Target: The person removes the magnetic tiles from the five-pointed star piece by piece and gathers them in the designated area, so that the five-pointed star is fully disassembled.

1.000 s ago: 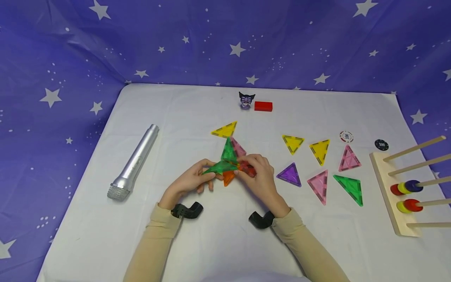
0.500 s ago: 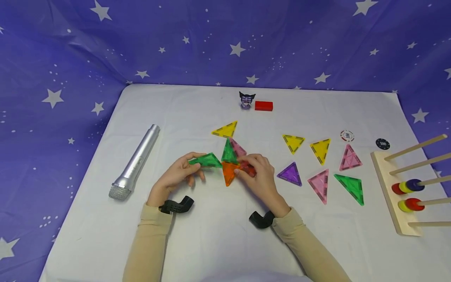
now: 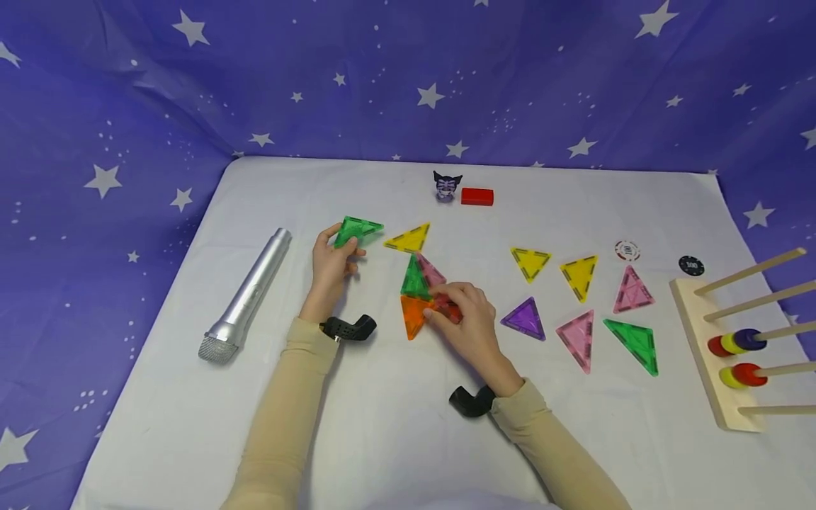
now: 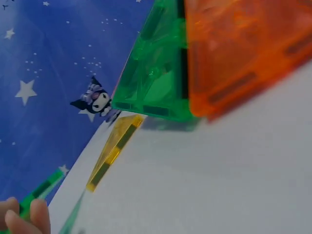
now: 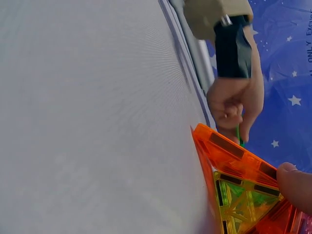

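My left hand [image 3: 334, 258] pinches a green triangle tile [image 3: 355, 229], held up just left of a flat yellow triangle tile [image 3: 408, 239]. The same green tile [image 4: 36, 194] shows at the left wrist view's lower edge. A cluster of joined tiles lies at the table's centre: a green one [image 3: 414, 278], a pink one [image 3: 432, 269], an orange one [image 3: 413, 316] and a red one [image 3: 448, 307]. My right hand [image 3: 464, 319] rests on the cluster with fingers curled over the red tile. The orange tile [image 5: 234, 158] fills the right wrist view's lower right.
A silver microphone [image 3: 245, 296] lies at the left. Loose tiles lie to the right: yellow [image 3: 529, 261], yellow [image 3: 579, 275], pink [image 3: 631, 290], purple [image 3: 525, 319], pink [image 3: 578, 336], green [image 3: 634, 343]. A wooden peg rack [image 3: 714, 354] stands far right. A small figurine [image 3: 446, 185] and red block [image 3: 477, 196] sit at the back.
My left hand pulled the green triangle off the cluster and carried it left, then up and away to beside the yellow tile. My right hand stayed on the cluster.
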`<state>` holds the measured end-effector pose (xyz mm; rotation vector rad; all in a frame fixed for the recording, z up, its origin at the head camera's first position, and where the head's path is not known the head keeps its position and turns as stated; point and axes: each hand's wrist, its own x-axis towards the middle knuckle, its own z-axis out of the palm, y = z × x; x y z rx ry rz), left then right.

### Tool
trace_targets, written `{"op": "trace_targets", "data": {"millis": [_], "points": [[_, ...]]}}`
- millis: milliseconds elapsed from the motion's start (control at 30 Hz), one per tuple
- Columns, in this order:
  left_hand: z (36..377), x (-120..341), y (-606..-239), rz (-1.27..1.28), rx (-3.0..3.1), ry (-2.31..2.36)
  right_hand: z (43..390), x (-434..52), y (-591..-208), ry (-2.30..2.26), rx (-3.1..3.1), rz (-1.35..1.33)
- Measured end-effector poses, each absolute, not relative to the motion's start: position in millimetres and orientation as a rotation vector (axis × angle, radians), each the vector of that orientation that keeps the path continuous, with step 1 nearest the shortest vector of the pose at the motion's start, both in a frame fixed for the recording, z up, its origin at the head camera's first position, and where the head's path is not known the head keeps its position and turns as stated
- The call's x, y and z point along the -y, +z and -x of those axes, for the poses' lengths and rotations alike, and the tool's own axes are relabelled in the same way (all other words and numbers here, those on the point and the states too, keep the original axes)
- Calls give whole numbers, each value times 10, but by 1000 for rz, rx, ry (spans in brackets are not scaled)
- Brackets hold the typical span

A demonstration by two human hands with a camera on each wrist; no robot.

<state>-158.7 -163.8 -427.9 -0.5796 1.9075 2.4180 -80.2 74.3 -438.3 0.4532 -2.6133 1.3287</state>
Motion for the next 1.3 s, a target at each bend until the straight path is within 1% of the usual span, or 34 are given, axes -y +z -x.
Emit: {"op": "trace_targets", "data": {"millis": [100,233,533,700,767,867,1067,1167,1300], "points": [[1676,1564,-4304,656,-1948,2365,775,-728,-4402,1325,2624,-454],[1680,1508,-4339,662,-2081,2197,741,-710,-4428,1325,2640,-456],[1495,1558,-4274,475,-2571,1722,755,-714,-4408,1318,2626,-467],[1352,1620,-4194,420,-2655,1620,766,-725,-4388,1314,2642,-468],[1260,1618,-4180,336,-2678,1596,771,-731,-4383,1314,2644,-464],[1087,1555,-4163,129,-2683,1525,781,-743,-4378,1308,2643,-460],[772,1298,-4209,-241,-2616,1334,812,-762,-4375,1281,2643,-468],[696,1185,-4274,-347,-2627,1303,822,-768,-4370,1278,2644,-475],[666,1115,-4355,-360,-2634,1368,837,-791,-4359,1294,2651,-508]]}}
